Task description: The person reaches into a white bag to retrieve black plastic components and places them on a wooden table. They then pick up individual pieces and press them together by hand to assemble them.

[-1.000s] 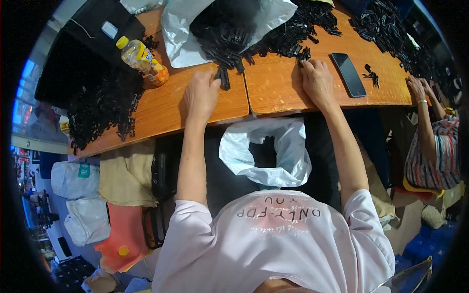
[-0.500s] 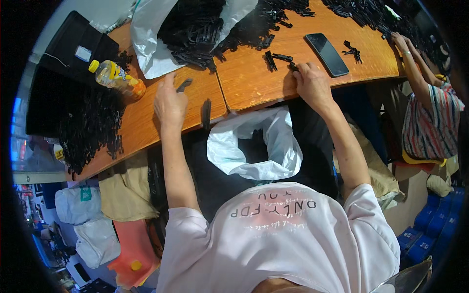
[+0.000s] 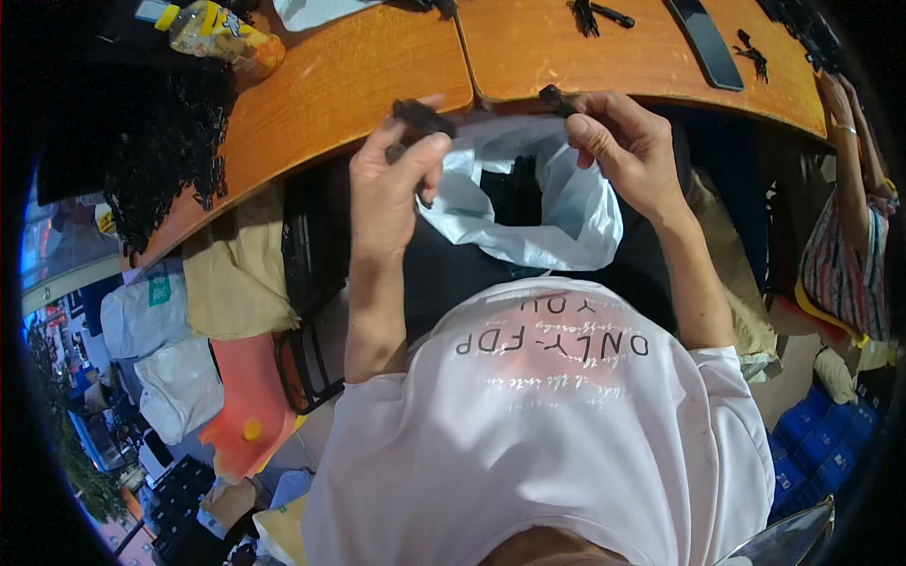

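Just past the table's near edge, my left hand is closed on a dark black plastic piece, which is smeared by motion. My right hand pinches a small black plastic part between thumb and fingers, its end pointing up and to the left. The two pieces are apart from each other. Between and below the hands, an opened white plastic bag sits at my lap, with dark pieces showing inside it.
The wooden table carries a black phone, small groups of black parts and a yellow-capped bottle. A heap of black parts lies at left. At far right are another person's arms.
Both hands have drawn back from the tabletop toward me, above the white bag. The right hand now lifts a small black part. My view has shifted, showing less of the table's far side.
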Motion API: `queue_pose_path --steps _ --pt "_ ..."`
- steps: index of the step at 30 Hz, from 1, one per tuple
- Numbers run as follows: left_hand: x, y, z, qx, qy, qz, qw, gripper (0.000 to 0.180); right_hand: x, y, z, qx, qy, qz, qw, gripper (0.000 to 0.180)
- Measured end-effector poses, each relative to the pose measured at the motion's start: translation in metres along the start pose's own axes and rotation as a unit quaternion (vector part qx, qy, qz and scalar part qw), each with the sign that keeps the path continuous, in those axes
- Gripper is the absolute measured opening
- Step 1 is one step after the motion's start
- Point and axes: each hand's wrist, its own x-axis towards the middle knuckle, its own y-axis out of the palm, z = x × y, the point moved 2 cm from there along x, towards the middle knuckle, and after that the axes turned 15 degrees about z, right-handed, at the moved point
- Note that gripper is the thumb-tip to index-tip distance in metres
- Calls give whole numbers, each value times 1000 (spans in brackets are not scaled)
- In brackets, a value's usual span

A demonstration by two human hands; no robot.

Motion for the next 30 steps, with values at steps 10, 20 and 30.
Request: queue_pose_path --steps 10,20,30 --pt "-12 43 21 68 -24 17 997 35 -3 45 13 -68 -37 84 993 15" --pt "-20 29 30 -47 -46 100 993 43 -10 49 -2 -77 -57 30 995 16" --pt "-25 37 22 96 79 9 992 29 -9 53 24 -180 -53 -35 982 28"
